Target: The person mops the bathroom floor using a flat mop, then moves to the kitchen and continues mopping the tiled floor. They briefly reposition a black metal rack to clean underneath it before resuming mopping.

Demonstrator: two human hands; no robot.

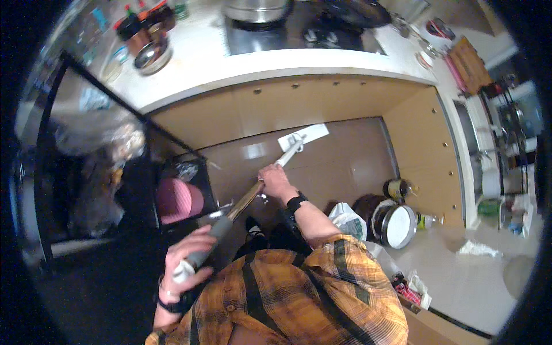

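Observation:
A flat mop with a white rectangular head [303,137] lies against the brown floor near the base of the cabinets. Its long handle [246,202] slants back to me, towards the lower left. My right hand [275,180] is closed around the handle's middle, fairly near the head. At the upper end, by the grey grip [215,235], is my left hand [189,254]; its fingers look loosely spread and the thumb lies apart, with the white end cap between them. Blur hides how firmly it touches the handle.
A black rack [148,125] with bags and a pink bin [179,200] stands left. To the right, on the floor, are a white plastic bag [348,221], a lidded round container [397,226] and bottles. The counter [194,71] holds a cooktop [258,39] and a pot [256,10].

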